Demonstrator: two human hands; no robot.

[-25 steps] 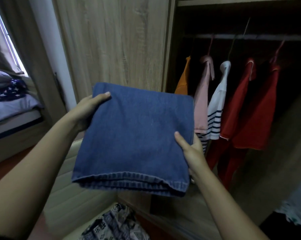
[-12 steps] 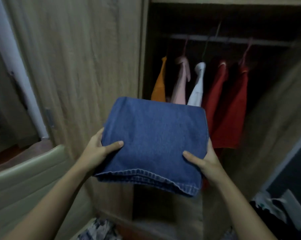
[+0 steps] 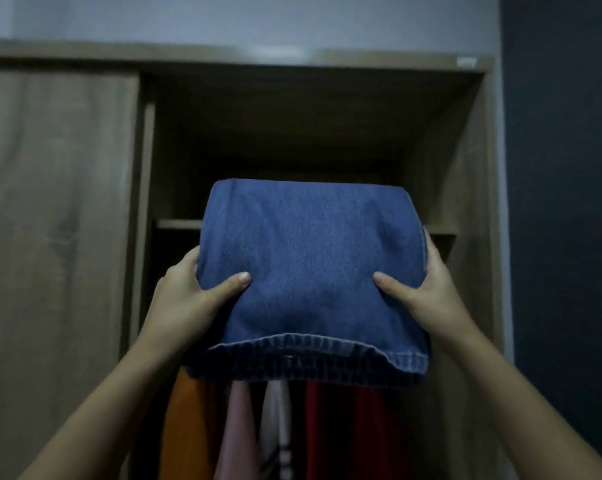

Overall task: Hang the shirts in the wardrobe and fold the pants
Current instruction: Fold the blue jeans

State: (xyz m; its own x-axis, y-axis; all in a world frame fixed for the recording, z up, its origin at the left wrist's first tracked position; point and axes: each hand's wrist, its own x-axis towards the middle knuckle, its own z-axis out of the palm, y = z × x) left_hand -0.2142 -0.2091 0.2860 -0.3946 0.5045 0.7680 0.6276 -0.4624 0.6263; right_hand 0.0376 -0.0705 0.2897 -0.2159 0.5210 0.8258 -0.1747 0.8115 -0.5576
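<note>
Left hand (image 3: 185, 299): thumb on top of folded jeans (image 3: 310, 258), gripping the edge.
Right hand (image 3: 427, 292): same grip, opposite edge.
Shelf (image 3: 179, 224): above thumbs.
Shirts (image 3: 327, 427): below fingers.

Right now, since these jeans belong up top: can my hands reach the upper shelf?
Probably yes. The left hand and right hand hold the folded jeans up at the shelf edge. The sliding door stands aside to the left, and nothing shows in between.

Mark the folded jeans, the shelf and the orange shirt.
folded jeans (image 3: 310, 271), head view, middle of fabric
shelf (image 3: 180, 224), head view, front edge, left end
orange shirt (image 3: 185, 427), head view, visible body
</note>
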